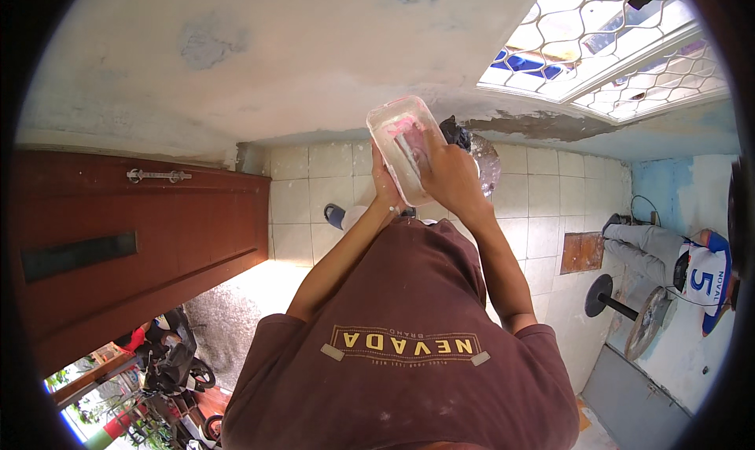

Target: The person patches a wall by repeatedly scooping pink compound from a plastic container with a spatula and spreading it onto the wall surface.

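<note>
A clear rectangular plastic tub (395,108) with pale pink material inside is held near the wall. My left hand (384,181) is closed on its left side. My right hand (454,172) is at the tub's right, its fingers curled down inside, near a pale streak or flat object; what they grip is too small to make out. Behind the tub are a black crumpled item (456,132) and a round splattered container (488,175), both partly hidden.
A patched wall (236,73) with a grilled window (598,49) stands ahead. A brown door (141,206) is left, motorbikes (173,356) beyond it. At right, another person (700,273) in white and blue is near a round stand (629,312). A wooden panel (582,253) interrupts the tiles.
</note>
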{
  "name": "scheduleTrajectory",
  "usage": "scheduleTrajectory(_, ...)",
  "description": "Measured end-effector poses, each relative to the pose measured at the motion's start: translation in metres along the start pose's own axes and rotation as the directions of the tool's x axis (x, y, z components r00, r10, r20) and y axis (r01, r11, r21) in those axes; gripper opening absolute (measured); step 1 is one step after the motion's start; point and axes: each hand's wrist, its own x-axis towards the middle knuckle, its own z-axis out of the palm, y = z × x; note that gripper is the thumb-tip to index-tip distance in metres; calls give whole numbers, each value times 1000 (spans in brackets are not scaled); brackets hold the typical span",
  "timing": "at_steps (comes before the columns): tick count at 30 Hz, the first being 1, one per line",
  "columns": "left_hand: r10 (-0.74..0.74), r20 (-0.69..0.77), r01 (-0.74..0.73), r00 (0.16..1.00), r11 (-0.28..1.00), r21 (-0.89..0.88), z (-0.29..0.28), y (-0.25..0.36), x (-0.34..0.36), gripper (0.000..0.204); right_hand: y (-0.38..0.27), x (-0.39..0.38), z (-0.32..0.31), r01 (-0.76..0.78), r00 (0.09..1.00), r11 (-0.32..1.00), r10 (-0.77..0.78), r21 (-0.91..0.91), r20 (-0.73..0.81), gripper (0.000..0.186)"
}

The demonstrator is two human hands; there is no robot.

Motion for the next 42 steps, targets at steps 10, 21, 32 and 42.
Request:
scheduleTrajectory(10, 8, -31, -6, 999, 998, 65, -12, 2, 4, 70, -12, -3, 8, 21, 999, 999, -19, 33, -48, 36)
scheduleTrajectory(21, 71, -122, -48, 990, 982, 183, -20, 10, 0, 61, -10, 0, 25, 17, 1000, 999, -17, -43, 7, 40)
scheduleTrajectory(32, 61, -105, -35, 993, 972, 232, -13, 12, -1, 77, -16, -5, 32, 71, 997, 997, -71, 5, 5, 50)
scheduleTrajectory(42, 77, 26, -79, 997, 993, 85, -13, 13, -1, 65, -10, -3, 2, -58, 981, 993, 76, 104, -177, 47)
